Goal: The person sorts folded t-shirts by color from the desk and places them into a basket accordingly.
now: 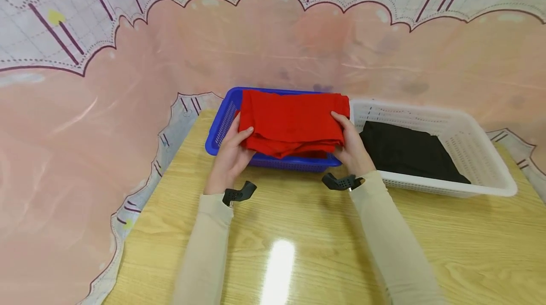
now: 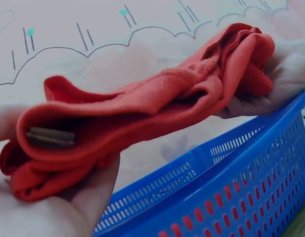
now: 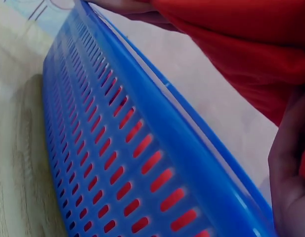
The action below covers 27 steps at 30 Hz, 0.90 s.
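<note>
A folded red garment (image 1: 294,117) is held between both hands above the blue basket (image 1: 290,164). My left hand (image 1: 230,158) grips its left end, thumb on top and fingers beneath. At the other end my right hand (image 1: 354,148) holds it the same way. In the left wrist view the folded red cloth (image 2: 142,108) shows its layered edge, with a small tan label inside the fold. More red cloth shows through the slots of the blue basket (image 3: 157,108) in the right wrist view.
To the right stands a white basket (image 1: 490,153) with folded black cloth (image 1: 409,151) in it. Both baskets rest on a wooden table (image 1: 298,229). Behind and at the left hangs a pink and white patterned sheet (image 1: 273,44).
</note>
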Available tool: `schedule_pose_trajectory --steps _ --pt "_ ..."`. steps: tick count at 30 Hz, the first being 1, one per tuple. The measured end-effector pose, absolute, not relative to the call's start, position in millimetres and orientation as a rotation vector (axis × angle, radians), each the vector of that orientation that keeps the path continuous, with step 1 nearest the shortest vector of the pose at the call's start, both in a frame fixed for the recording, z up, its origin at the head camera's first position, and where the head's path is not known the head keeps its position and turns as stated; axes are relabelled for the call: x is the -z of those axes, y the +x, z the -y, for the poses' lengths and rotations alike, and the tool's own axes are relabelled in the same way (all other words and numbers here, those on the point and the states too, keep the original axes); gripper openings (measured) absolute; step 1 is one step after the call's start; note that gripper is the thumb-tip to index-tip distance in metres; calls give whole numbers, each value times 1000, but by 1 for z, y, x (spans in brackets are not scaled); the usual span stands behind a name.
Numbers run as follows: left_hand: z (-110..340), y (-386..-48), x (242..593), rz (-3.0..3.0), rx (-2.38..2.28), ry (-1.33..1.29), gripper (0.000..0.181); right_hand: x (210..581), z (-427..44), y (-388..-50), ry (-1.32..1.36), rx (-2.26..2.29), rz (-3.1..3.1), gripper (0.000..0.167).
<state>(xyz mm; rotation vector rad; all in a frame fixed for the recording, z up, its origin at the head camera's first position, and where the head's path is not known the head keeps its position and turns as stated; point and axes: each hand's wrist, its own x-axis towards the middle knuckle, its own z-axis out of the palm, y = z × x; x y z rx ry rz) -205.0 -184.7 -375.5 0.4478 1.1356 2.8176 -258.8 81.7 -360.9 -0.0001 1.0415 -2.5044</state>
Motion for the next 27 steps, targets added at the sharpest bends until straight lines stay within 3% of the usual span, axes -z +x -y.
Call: schedule_pose_trajectory --steps 6,14,22,27 --pt "193 -217 364 -1287 -2737 308 57 362 -81 -265 31 2565 -845 49" --pt "200 -228 359 -1463 -2645 46 74 366 -78 -267 -64 2574 -944 56" --pt "204 -237 355 -1671 -2466 31 43 369 -76 -267 -138 2527 -1124 53" --pt "206 -241 356 -1720 -2416 -57 36 367 -72 -268 -142 2479 -1334 54"
